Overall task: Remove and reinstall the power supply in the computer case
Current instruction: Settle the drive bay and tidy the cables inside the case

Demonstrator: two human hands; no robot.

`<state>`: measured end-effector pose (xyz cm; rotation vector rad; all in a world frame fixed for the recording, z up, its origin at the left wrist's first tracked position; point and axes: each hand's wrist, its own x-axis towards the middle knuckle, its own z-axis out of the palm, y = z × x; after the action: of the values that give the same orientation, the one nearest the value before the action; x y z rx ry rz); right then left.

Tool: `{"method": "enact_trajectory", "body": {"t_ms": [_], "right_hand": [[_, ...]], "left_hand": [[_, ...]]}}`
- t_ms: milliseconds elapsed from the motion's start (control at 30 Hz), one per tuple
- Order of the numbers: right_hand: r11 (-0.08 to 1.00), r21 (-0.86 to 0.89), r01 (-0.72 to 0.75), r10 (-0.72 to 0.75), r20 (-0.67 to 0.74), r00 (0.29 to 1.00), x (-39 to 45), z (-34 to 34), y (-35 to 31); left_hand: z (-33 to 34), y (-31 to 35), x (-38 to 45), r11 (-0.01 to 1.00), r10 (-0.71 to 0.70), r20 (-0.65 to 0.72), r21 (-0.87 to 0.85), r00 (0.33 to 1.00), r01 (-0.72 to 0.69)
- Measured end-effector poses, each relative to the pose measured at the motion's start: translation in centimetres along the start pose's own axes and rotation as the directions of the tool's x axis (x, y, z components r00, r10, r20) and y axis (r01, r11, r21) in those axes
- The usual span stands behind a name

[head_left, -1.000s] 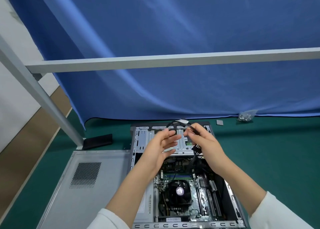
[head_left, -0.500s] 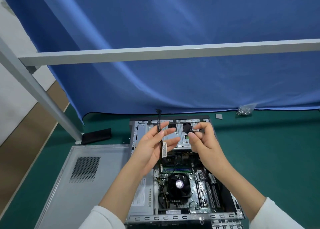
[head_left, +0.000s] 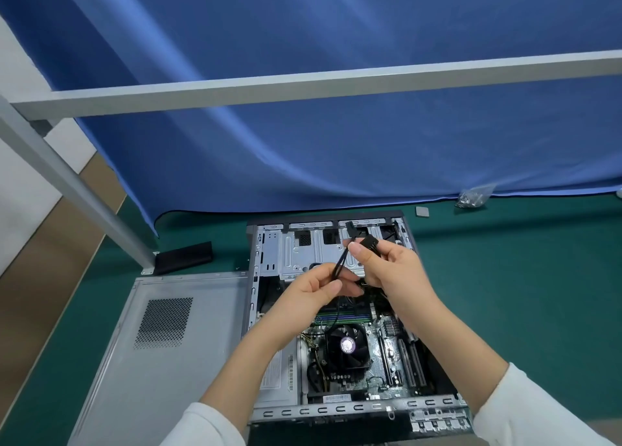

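hands [head_left: 316, 285] lowered, cable [head_left: 340, 265] now pinched

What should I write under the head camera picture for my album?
Two hands, left hand and right hand, hold a black cable above an open computer case on a green table.

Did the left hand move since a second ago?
Yes. The left hand dropped down toward the fan side of the computer case; before, it was up over the metal drive bay, and now it pinches the black cable.
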<state>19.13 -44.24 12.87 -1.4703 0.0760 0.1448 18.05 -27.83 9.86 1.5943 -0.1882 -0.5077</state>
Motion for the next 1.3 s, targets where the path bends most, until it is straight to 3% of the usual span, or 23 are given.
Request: {"method": "enact_trajectory", "body": {"t_ms": [100,267,433,533,600,800,900,967,1300], "right_hand": [[0.999,0.025,-0.028,0.028,-0.018,0.999,-0.2,0.0,-0.2],[0.996,-0.085,-0.035,0.031,-0.047,0.998,-0.4,0.0,0.9],[0.959,-0.27,-0.084,0.072,-0.054,0.996,-0.4,-0.2,3.0],[0.932,-0.304,-0.198,0.177,-0.096,0.98,-0.2,-1.2,4.9],[0.903,-0.298,-0.309,0.28,-0.136,0.95,-0.5,-2.5,6.4],[0.861,-0.006,-0.509,0.491,-0.249,0.835,-0.8,-5.8,9.2],[0.842,0.145,-0.519,0.537,-0.31,0.785,0.4,-6.3,10.0],[0.832,0.232,-0.503,0.554,-0.353,0.754,1.5,-6.3,10.4],[0.817,0.375,-0.439,0.577,-0.529,0.622,4.0,-5.0,11.9]], "left_hand": [[0.0,0.3,-0.3,0.999,-0.01,0.035,0.042,0.999,0.008],[0.3,0.5,-0.1,0.992,0.013,-0.058,0.127,0.998,-0.005],[1.1,-1.2,0.7,0.912,0.066,-0.175,0.41,0.982,0.012],[0.5,-3.8,0.8,0.88,0.078,-0.289,0.469,0.954,0.07],[-0.3,-5.9,0.6,0.813,0.057,-0.288,0.569,0.956,0.123],[-1.1,-10.5,0.8,0.679,0.07,-0.327,0.708,0.942,0.195],[-0.7,-11.5,1.4,0.458,0.106,-0.318,0.857,0.942,0.238],[-0.6,-11.9,1.7,0.362,0.089,-0.319,0.893,0.944,0.268],[-0.6,-12.5,2.1,0.276,0.069,-0.377,0.897,0.923,0.346]]}}
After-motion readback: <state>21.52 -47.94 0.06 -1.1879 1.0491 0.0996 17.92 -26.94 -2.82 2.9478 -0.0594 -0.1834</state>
